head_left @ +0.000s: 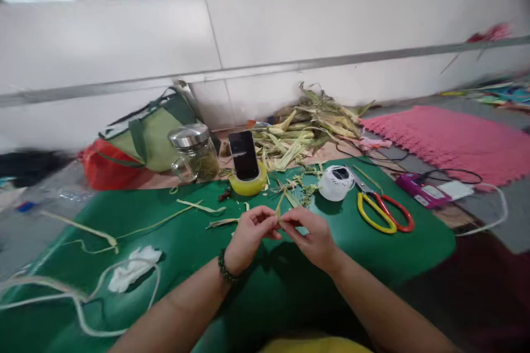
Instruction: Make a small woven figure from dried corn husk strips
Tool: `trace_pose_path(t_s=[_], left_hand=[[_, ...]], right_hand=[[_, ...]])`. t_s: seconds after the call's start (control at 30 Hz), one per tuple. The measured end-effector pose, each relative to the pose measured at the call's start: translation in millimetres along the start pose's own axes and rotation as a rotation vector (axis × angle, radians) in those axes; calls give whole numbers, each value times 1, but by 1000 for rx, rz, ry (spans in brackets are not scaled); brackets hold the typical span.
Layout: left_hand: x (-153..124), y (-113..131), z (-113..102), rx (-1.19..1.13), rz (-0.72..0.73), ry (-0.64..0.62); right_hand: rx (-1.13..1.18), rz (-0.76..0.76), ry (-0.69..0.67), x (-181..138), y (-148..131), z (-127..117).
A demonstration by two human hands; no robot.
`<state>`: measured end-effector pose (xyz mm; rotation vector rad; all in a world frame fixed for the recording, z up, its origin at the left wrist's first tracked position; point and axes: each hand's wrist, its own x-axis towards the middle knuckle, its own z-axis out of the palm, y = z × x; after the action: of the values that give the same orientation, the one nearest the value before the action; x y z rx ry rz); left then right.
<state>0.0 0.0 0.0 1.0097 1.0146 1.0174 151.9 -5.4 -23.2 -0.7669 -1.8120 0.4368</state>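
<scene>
My left hand (pixel 253 230) and my right hand (pixel 311 234) meet over the green work surface (pixel 348 276). Between their fingertips they pinch a small pale-green plant strip (pixel 279 208), whose pointed end sticks up; the fingers hide its lower part. Fibre scraps (pixel 226 223) lie just left of my left hand. Beyond the hands stand a yellow tape roll (pixel 247 184) with a phone (pixel 243 154) propped on it, and a white roll (pixel 333 186). To the right rest scissors (pixel 383 212) with one yellow and one red handle.
Behind is a heap of dried husks (pixel 318 116). A lidded glass jar (pixel 194 154) and a green bag (pixel 153 132) stand at the back left. Crumpled tissue (pixel 134 269) and a white cord (pixel 78 306) lie front left. A purple device (pixel 422 190) and pink cloth (pixel 455 140) are at right.
</scene>
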Motion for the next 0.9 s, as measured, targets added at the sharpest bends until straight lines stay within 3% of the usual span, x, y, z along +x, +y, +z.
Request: trace_pose_path(t_s=[0.13,0.33,0.47,0.63,0.9], left_hand=[[-3,1,0,-9,-12,-40],[-6,5,3,53,18,-48],[-7,5,5,68,27,-53],[-8,5,7,97,90,-5],[-6,3,4,102,107,28]], right_hand=[[18,42,-8,1,3,-1],[198,280,30,-2,-1,1],[230,354,57,-5,-1,3],[461,537,79,0,-4,4],[738,739,-34,6,-2,-3]])
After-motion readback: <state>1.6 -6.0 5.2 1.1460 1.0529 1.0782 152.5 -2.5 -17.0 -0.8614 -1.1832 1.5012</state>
